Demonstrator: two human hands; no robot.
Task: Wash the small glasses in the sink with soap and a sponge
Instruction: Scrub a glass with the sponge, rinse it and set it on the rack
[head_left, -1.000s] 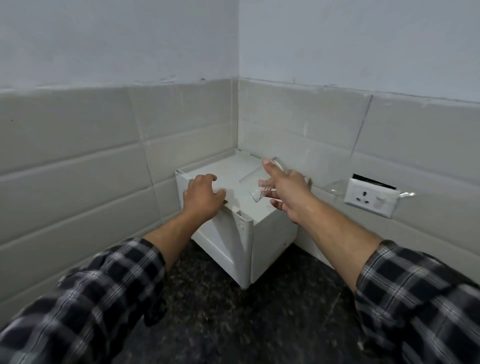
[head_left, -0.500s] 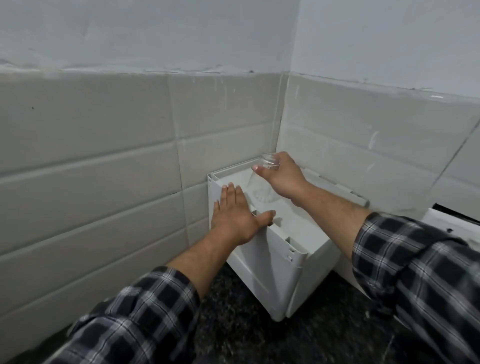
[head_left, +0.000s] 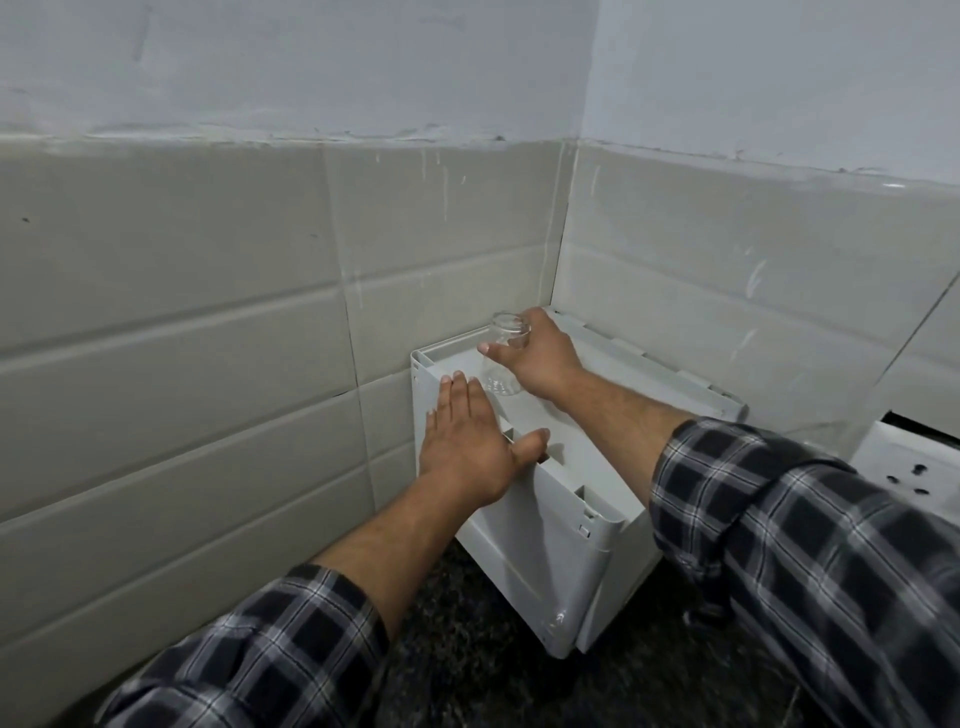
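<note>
The glass sits just right of the frame's centre, clear and small, standing roughly upright over the back left part of the box. I cannot tell whether its base touches the top of the box or hangs just above it.

My right hand grips the glass from the right: the thumb lies across its near side below the rim and the fingers curl round behind it.

My left hand lies flat on the near left part of the box top, below and left of the glass. Its fingers are straight and together and the thumb is spread out to the right. It holds nothing and stays just clear of the glass.

The box is white plastic, pushed into the corner where the two tiled walls meet, and it stands on a dark speckled counter. Both forearms come up from the lower edge of the frame in plaid sleeves. At the right edge, beside the right sleeve, part of a white socket shows on the wall.
</note>
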